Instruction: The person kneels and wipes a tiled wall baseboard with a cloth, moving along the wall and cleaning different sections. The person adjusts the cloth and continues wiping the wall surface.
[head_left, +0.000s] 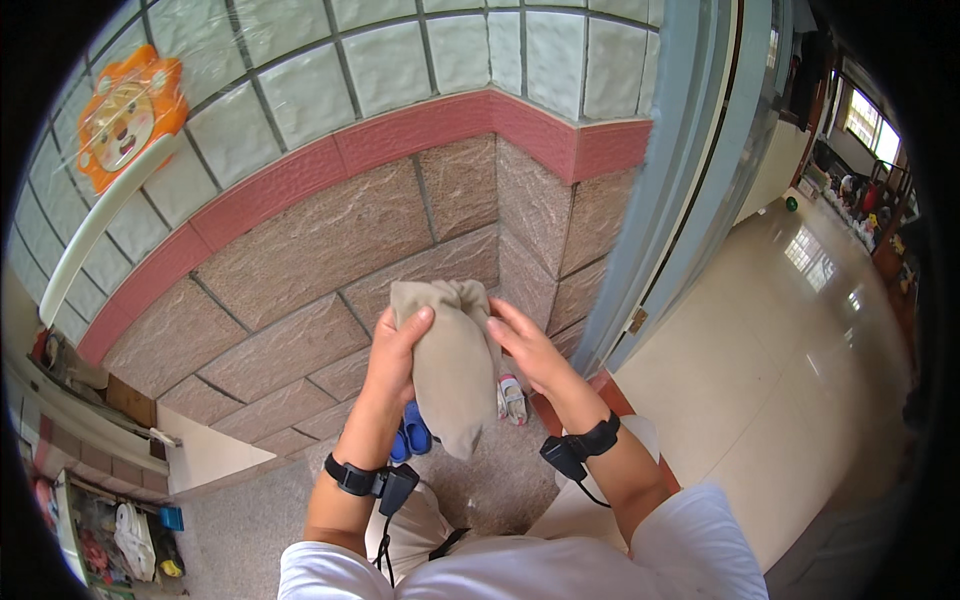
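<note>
A beige, soft fabric item (454, 367), bunched at its top and narrowing to a point at the bottom, is held up before me at the middle of the view. Which kind of item it is, I cannot tell. My left hand (396, 349) grips its left edge, with the thumb on the front and the fingers hidden behind. At its upper right edge is my right hand (525, 345), the fingertips touching the cloth and partly tucked behind it. Each forearm wears a black strap with a small black device and cable.
Ahead stands a tiled wall (300, 247) with an orange lion-shaped ornament (127, 120) and a pale curved bar (101, 225). Blue clogs (411, 435) and a small pink-and-white shoe (511, 399) lie on the floor below. A blue-grey door frame (652, 225) rises at right; a shoe rack (75, 525) is lower left.
</note>
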